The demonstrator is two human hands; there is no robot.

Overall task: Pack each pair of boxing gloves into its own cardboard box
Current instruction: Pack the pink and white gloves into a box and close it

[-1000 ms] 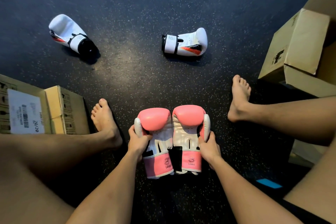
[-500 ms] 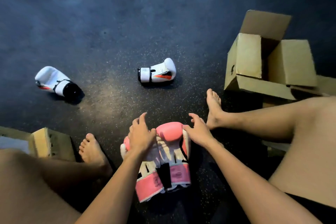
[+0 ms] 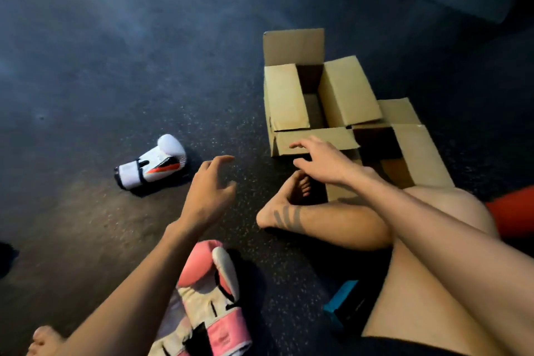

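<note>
Left hand: the left hand (image 3: 211, 191) hung in the air over the floor (image 3: 115, 81), fingers spread and loosely bent, with nothing in it.
Right hand: the right hand (image 3: 323, 159) reached forward with its fingers stretched out and gripped nothing. Its fingertips (image 3: 294, 146) lay over the near flap (image 3: 332, 137) of a box, though from where I stood I could not tell whether they touched the card.
Pink gloves: the pink gloves (image 3: 211, 298) lay side by side on the floor, nearer the person than the left hand and partly under that forearm. Their cuffs pointed back toward the body, and neither hand was on them.
White glove: a white glove (image 3: 153, 166) with an orange and black mark lay on its side out to the left of the left hand, well apart from it, cuff pointing left.
Open cardboard box: the open cardboard box (image 3: 286, 95) stood on the floor straight ahead of the right hand, all its flaps turned up or outward and its inside dark.
Second cardboard box: a second cardboard box (image 3: 416, 150) sat to the right of the right hand, pressed against the first box, its flaps also open.
Right foot: the bare right foot (image 3: 286, 202) rested on the floor just below the right hand, between the two hands, toes close to the first box.
Other things: a blue object (image 3: 341, 303) lay by the right thigh, under the right forearm, and a red object (image 3: 511, 215) showed at the far right edge beyond the knee. I could not make out what either was.
</note>
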